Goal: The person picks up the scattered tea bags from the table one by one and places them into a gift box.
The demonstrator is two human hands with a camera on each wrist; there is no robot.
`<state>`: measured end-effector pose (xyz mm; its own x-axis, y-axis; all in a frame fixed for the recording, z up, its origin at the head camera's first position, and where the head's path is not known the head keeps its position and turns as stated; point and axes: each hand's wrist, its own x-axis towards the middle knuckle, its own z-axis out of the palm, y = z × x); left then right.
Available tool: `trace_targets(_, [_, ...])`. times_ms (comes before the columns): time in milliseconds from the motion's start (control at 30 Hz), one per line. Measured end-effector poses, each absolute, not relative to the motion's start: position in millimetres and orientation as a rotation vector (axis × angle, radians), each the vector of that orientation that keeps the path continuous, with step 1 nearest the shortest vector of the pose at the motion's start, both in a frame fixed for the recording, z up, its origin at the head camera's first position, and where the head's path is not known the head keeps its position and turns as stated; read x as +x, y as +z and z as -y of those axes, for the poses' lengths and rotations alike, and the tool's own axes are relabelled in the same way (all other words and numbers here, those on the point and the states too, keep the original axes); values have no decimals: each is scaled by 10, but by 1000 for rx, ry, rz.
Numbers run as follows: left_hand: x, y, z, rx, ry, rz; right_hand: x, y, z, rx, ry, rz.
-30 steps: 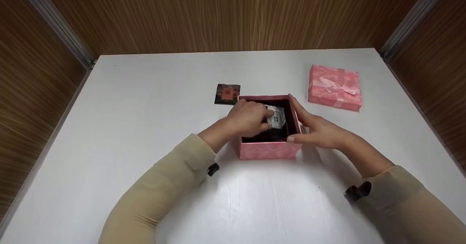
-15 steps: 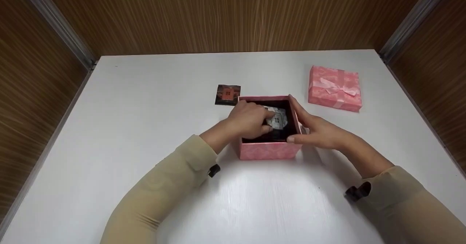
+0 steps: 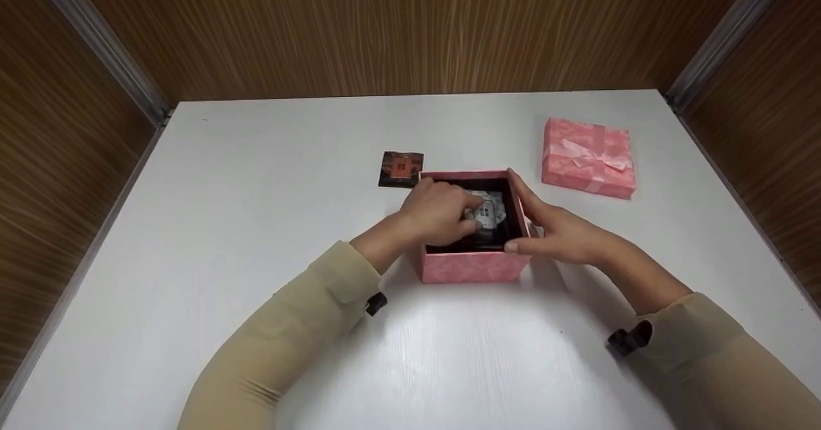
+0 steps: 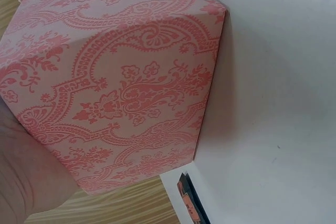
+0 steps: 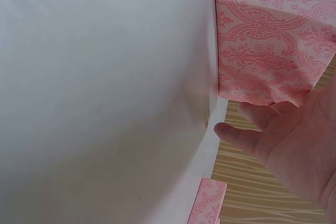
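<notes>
An uncovered pink patterned box (image 3: 471, 268) with a dark inside stands mid-table. My left hand (image 3: 436, 213) reaches over its left rim, thumb and forefinger pinching a small grey-and-black square packet (image 3: 495, 212) with a printed label. The other left fingers are hidden inside. My right hand (image 3: 564, 232) grips the box at its right wall, thumb at the near corner and fingers along the side. In the left wrist view, the box wall (image 4: 136, 77) conceals the left fingers. The right wrist view shows the right hand (image 5: 294, 145) against the box (image 5: 268, 45).
Behind the box's left corner lies a flat black-and-red packet (image 3: 401, 169). At the back right sits the pink lid (image 3: 587, 158) with a ribbon bow. Wood-grain panels (image 3: 410, 32) border the white table (image 3: 211, 237) at the back and both sides.
Inside the box, the grey-and-black packet has shifted and turned slightly under my left fingers. My right hand keeps its hold, and the box, lid and black-and-red packet stay in place.
</notes>
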<state>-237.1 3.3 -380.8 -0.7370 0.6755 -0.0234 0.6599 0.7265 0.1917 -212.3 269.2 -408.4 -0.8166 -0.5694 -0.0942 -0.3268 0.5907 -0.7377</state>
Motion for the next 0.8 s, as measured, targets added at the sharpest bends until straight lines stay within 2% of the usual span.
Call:
trace_targets(167, [-2375,-3793,0,1103,445,-2810,-2125,-4074,-2693,-727,-1060,-2505])
trace_targets(567, [-2410,-3599,271,1111,1413,-2699,-2114,-4097,-2710,-753,-1088,-2503])
trace_targets(800, [-2690,-3620,615,879,1690,-2805,-2120,-4098,-2686,-739,-1078,-2520])
